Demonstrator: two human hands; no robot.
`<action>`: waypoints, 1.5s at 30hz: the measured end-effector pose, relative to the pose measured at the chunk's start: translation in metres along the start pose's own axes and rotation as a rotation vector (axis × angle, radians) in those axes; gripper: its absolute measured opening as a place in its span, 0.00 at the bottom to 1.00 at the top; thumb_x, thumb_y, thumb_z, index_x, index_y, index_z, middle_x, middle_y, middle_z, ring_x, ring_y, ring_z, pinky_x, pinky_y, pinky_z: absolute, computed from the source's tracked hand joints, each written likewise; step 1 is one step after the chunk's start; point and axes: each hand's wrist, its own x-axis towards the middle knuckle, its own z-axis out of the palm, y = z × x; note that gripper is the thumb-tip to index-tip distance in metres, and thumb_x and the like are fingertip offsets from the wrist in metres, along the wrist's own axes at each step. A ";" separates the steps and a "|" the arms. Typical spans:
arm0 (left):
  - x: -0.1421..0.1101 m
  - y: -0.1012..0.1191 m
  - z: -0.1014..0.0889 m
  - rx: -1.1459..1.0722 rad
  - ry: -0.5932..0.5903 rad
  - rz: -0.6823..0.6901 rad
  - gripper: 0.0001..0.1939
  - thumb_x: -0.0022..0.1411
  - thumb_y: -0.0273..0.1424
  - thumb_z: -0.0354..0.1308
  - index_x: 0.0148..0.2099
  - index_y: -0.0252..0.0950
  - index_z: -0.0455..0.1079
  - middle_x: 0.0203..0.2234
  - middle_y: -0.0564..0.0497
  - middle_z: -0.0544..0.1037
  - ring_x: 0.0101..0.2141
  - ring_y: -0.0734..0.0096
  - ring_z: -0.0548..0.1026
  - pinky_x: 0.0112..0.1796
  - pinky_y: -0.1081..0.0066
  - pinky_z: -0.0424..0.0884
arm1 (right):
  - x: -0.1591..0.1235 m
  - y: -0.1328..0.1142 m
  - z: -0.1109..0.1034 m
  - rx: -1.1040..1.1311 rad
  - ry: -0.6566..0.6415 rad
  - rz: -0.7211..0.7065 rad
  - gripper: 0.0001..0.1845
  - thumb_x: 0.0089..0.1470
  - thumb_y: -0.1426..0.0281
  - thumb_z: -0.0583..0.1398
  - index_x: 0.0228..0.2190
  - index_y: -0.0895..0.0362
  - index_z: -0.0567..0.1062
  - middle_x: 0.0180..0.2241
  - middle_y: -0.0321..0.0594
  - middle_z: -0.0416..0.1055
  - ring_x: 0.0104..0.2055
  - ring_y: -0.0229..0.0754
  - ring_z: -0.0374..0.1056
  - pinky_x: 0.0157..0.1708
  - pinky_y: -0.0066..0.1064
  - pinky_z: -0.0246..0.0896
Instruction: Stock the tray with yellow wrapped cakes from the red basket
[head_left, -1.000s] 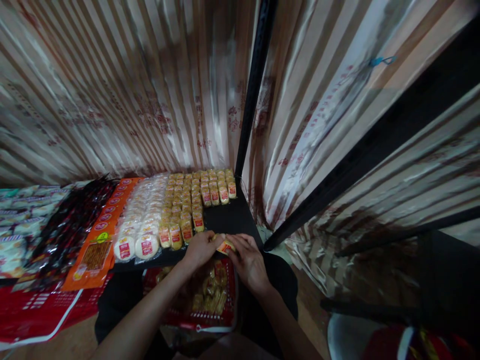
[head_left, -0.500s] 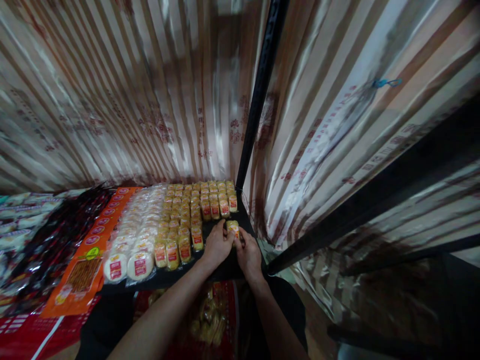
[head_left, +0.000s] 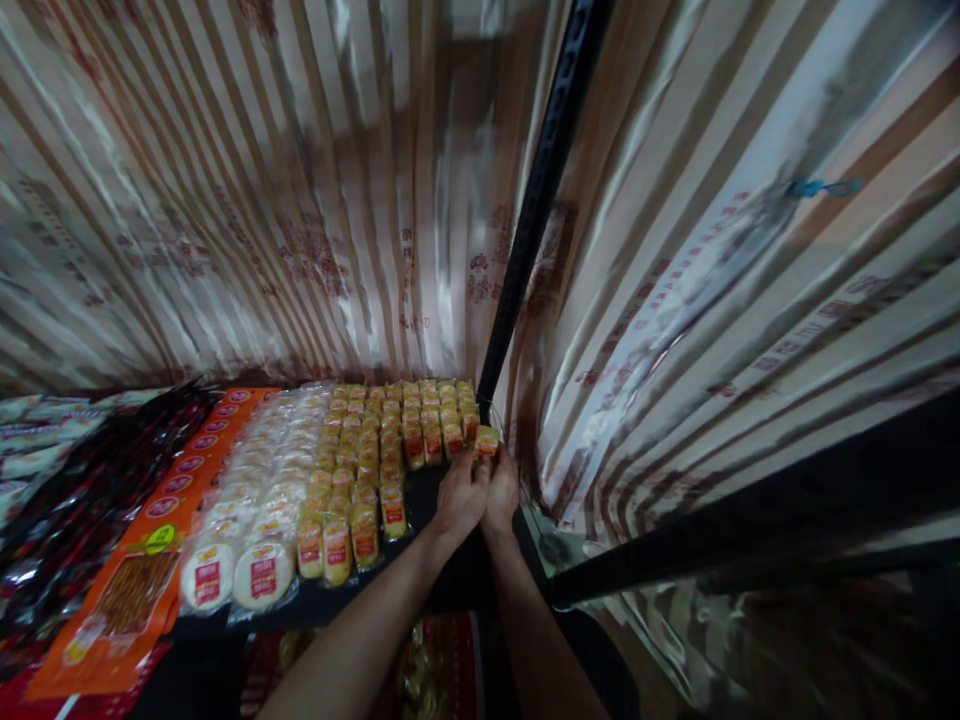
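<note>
Both my hands close round one small yellow wrapped snack pack point(head_left: 486, 436) with a red label, near the back right corner of the black shelf point(head_left: 431, 500). My left hand point(head_left: 461, 495) grips it from the left and my right hand point(head_left: 501, 490) from the right; the fingers are partly hidden. Just left of them stand rows of like yellow packs point(head_left: 367, 440), close together, with red labels facing me. The pack I hold is by the end of the rightmost row; whether it touches that row I cannot tell.
White round packs point(head_left: 262, 575) in clear wrap fill the rows further left, then an orange snack bag point(head_left: 139, 590) and dark shiny packets point(head_left: 97, 470). A black upright post point(head_left: 525, 240) rises at the corner. Striped plastic sheeting point(head_left: 360, 200) hangs behind. Below is a red container point(head_left: 465, 660) with yellow packs.
Both hands have moved away from me and slightly right with the yellow pack, up to the rightmost row. The view has shifted a little.
</note>
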 end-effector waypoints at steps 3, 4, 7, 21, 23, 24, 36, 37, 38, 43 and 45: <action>0.006 -0.005 0.001 0.003 0.013 -0.018 0.18 0.60 0.26 0.48 0.52 0.35 0.66 0.53 0.45 0.69 0.54 0.64 0.65 0.55 0.66 0.57 | 0.007 0.001 0.004 -0.013 -0.002 -0.022 0.28 0.54 0.64 0.46 0.51 0.67 0.65 0.45 0.58 0.68 0.48 0.53 0.64 0.47 0.42 0.58; 0.007 -0.008 0.001 0.010 0.015 -0.026 0.19 0.59 0.26 0.47 0.52 0.35 0.66 0.53 0.45 0.69 0.54 0.64 0.65 0.56 0.66 0.56 | 0.009 0.002 0.005 -0.012 -0.001 -0.032 0.27 0.54 0.64 0.46 0.51 0.66 0.65 0.45 0.56 0.68 0.48 0.52 0.64 0.47 0.42 0.58; 0.011 -0.017 0.001 0.036 0.015 -0.028 0.20 0.60 0.26 0.46 0.54 0.32 0.65 0.54 0.42 0.67 0.55 0.63 0.64 0.56 0.67 0.54 | 0.014 0.003 0.010 -0.009 -0.009 -0.042 0.25 0.54 0.64 0.47 0.50 0.64 0.66 0.44 0.54 0.69 0.46 0.51 0.65 0.46 0.41 0.59; 0.013 -0.027 -0.003 0.099 0.001 -0.045 0.22 0.60 0.23 0.45 0.57 0.28 0.62 0.56 0.43 0.65 0.56 0.67 0.62 0.57 0.70 0.53 | 0.026 -0.002 0.016 -0.074 -0.163 -0.038 0.24 0.56 0.68 0.45 0.50 0.64 0.67 0.43 0.50 0.72 0.44 0.45 0.68 0.45 0.32 0.60; 0.014 -0.029 -0.002 0.090 0.004 -0.040 0.23 0.59 0.22 0.46 0.57 0.28 0.62 0.56 0.43 0.65 0.57 0.67 0.61 0.57 0.70 0.53 | 0.026 -0.002 0.019 -0.064 -0.156 -0.038 0.23 0.56 0.68 0.45 0.49 0.63 0.68 0.42 0.49 0.73 0.43 0.44 0.69 0.44 0.32 0.61; 0.015 -0.030 -0.002 0.087 0.009 -0.043 0.23 0.58 0.22 0.46 0.57 0.28 0.62 0.56 0.43 0.65 0.57 0.67 0.61 0.57 0.71 0.53 | 0.026 -0.002 0.021 -0.066 -0.143 -0.040 0.23 0.56 0.67 0.45 0.48 0.63 0.69 0.42 0.50 0.72 0.43 0.45 0.68 0.45 0.33 0.61; 0.019 -0.037 -0.002 0.045 0.028 -0.042 0.23 0.57 0.21 0.47 0.55 0.30 0.65 0.55 0.44 0.67 0.56 0.67 0.63 0.57 0.69 0.54 | 0.023 0.004 0.038 -0.079 -0.082 -0.018 0.27 0.56 0.63 0.44 0.49 0.63 0.69 0.47 0.51 0.68 0.53 0.47 0.60 0.52 0.38 0.56; 0.019 -0.037 -0.002 0.046 0.031 -0.038 0.23 0.57 0.21 0.47 0.55 0.30 0.65 0.55 0.44 0.67 0.56 0.68 0.63 0.57 0.69 0.54 | 0.023 0.004 0.038 -0.085 -0.076 -0.011 0.27 0.56 0.63 0.44 0.49 0.63 0.69 0.47 0.51 0.68 0.53 0.47 0.60 0.52 0.37 0.56; 0.019 -0.037 -0.002 0.045 0.033 -0.032 0.23 0.57 0.20 0.47 0.55 0.30 0.65 0.55 0.44 0.67 0.56 0.68 0.63 0.57 0.69 0.54 | 0.023 0.003 0.038 -0.092 -0.073 -0.007 0.27 0.56 0.63 0.44 0.49 0.63 0.69 0.47 0.51 0.68 0.53 0.47 0.60 0.52 0.37 0.56; 0.020 -0.040 0.000 0.036 0.041 -0.017 0.21 0.57 0.21 0.48 0.53 0.33 0.66 0.54 0.45 0.68 0.54 0.67 0.65 0.56 0.68 0.56 | 0.021 0.000 0.039 -0.128 -0.078 0.002 0.26 0.56 0.63 0.44 0.50 0.62 0.68 0.47 0.51 0.68 0.55 0.48 0.57 0.50 0.38 0.56; 0.020 -0.040 0.000 0.036 0.040 -0.013 0.21 0.57 0.22 0.48 0.53 0.34 0.66 0.53 0.45 0.68 0.54 0.67 0.65 0.56 0.68 0.57 | 0.021 -0.002 0.039 -0.136 -0.076 0.000 0.26 0.56 0.64 0.44 0.50 0.62 0.68 0.49 0.52 0.67 0.56 0.49 0.56 0.51 0.37 0.56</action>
